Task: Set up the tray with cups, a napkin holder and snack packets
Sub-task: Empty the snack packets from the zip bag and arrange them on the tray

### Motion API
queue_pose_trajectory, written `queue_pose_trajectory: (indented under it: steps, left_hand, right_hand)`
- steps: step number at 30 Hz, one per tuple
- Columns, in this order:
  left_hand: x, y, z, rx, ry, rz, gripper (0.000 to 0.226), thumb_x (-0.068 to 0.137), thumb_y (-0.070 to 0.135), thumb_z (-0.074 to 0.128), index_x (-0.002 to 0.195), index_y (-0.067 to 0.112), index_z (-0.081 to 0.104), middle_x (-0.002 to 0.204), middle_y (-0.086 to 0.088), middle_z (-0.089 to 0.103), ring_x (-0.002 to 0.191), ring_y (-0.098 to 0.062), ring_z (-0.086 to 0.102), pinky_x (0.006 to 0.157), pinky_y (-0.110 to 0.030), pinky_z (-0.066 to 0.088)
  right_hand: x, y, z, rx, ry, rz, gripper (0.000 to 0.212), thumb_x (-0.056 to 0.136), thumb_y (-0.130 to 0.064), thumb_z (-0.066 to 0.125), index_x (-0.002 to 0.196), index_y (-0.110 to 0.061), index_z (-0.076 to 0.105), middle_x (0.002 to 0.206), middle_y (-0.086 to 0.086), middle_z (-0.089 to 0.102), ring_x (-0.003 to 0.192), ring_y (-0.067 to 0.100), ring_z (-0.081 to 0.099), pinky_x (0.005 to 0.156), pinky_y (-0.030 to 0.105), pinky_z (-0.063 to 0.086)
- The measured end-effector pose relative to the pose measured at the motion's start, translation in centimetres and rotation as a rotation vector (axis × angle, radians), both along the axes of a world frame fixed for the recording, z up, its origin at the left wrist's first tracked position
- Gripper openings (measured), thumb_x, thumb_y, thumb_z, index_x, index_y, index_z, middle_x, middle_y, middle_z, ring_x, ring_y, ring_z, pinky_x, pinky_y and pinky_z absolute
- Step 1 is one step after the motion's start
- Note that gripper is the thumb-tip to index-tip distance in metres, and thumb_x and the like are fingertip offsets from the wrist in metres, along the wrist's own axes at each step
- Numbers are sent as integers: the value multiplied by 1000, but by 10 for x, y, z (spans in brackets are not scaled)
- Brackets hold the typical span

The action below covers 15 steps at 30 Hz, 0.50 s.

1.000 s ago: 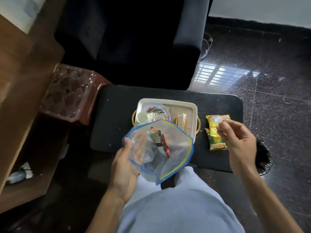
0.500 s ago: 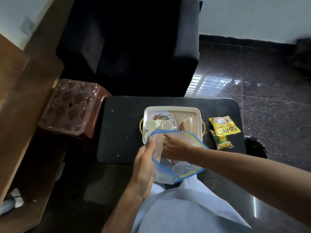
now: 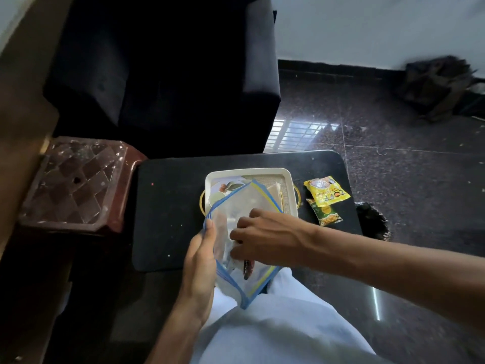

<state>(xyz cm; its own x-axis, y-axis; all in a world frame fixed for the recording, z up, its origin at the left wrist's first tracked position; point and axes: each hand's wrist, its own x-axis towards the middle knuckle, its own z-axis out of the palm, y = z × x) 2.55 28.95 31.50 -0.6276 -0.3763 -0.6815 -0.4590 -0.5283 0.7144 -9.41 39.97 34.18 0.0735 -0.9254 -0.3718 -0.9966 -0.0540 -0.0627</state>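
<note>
Down over the lap, the left hand (image 3: 200,261) holds a clear zip bag (image 3: 240,248) with blue and yellow edging, its fingers curled around the bag's left rim and the thumb lying along the outer edge. The right hand (image 3: 265,237) reaches across from the right with its fingertips dipped into the bag's open mouth; whether they have closed on anything inside cannot be told, since the plastic and the knuckles hide them. Just below the right hand's fingers, inside the bag, lies a dark red-brown snack packet (image 3: 248,269), seen through the film.

Beyond both hands, on the black low table (image 3: 168,206), stands the cream tray (image 3: 287,179) with gold handles at its sides. The raised top of the bag covers much of it. Past the left hand's fingertips, at the tray's left end, a white cup (image 3: 215,198) and part of a leaf-patterned plate (image 3: 231,185) show. Past the right hand's knuckles, a napkin holder (image 3: 275,191) with a pale napkin stands upright.

Off to the right of the right wrist, outside the tray, a yellow snack packet (image 3: 325,190) rests on the table, overlapping a green snack packet (image 3: 326,215) nearer the person.
</note>
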Motion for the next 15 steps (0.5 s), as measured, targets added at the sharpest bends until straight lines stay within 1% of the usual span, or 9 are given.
queue_pose_trajectory:
  steps: [2, 4, 5, 7, 8, 9, 11, 13, 15]
  left_hand:
    - [-1, -2, -1, 1, 25, -19, 52, 96, 51, 48, 129, 15, 65, 117, -3, 77, 108, -16, 74, 74, -21, 59]
    - [-3, -2, 1, -13, 15, -15, 59, 90, 54, 49, 131, 15, 64, 119, -3, 76, 111, -15, 73, 80, -25, 59]
    - [-4, -1, 0, -19, 6, -15, 60, 89, 55, 50, 131, 15, 64, 121, -3, 76, 112, -16, 72, 85, -30, 57]
    - [-7, 1, 0, -23, -2, -9, 60, 89, 56, 50, 131, 16, 64, 124, -3, 74, 115, -16, 70, 94, -35, 52]
    - [-8, 3, -1, -25, -7, -1, 60, 89, 56, 51, 132, 16, 64, 126, -2, 73, 118, -17, 69, 98, -37, 50]
    - [-8, 6, -2, -24, -17, 1, 61, 89, 57, 51, 134, 17, 63, 128, -1, 72, 120, -17, 67, 103, -39, 48]
    - [-10, 14, -3, -21, -28, 9, 62, 89, 58, 50, 136, 18, 61, 131, 2, 71, 123, -16, 66, 106, -40, 46]
    - [-12, 25, -3, -23, -22, 23, 58, 89, 56, 50, 133, 20, 63, 129, 2, 72, 120, -15, 68, 103, -40, 46]
    - [-15, 38, -2, -18, -26, 76, 54, 91, 53, 49, 130, 19, 65, 128, -2, 73, 120, -17, 68, 102, -43, 47]
  right_hand:
    - [-8, 21, 36, -39, -95, -109, 34, 93, -18, 42, 122, -29, 56, 113, -1, 60, 105, 25, 57, 87, 41, 48]
    - [-20, 46, 70, -82, -214, -248, 47, 89, -16, 53, 133, -33, 52, 124, -7, 60, 112, 20, 58, 91, 37, 48]
    - [-27, 59, 86, -112, -303, -377, 49, 89, -17, 61, 135, -34, 53, 126, -10, 62, 113, 16, 60, 92, 32, 50]
    - [-47, 85, 108, -206, -462, -641, 45, 89, -20, 70, 131, -33, 60, 120, -16, 68, 104, 4, 65, 86, 15, 49]
    - [-59, 97, 112, -275, -507, -736, 40, 88, -21, 72, 126, -31, 64, 112, -18, 71, 97, -1, 67, 80, 9, 47]
    - [-72, 111, 111, -349, -552, -815, 33, 88, -24, 73, 121, -29, 67, 103, -18, 73, 91, -2, 69, 75, 8, 49]
    - [-99, 135, 98, -472, -722, -1005, 28, 86, -29, 73, 114, -24, 70, 97, -11, 76, 84, 5, 73, 72, 17, 56]
    - [-128, 157, 69, -547, -899, -1234, 29, 87, -32, 72, 115, -24, 70, 100, -2, 76, 88, 13, 75, 72, 28, 60]
    - [-163, 173, 20, -606, -903, -1458, 29, 88, -38, 72, 113, -24, 69, 99, 1, 77, 87, 15, 76, 70, 32, 61]
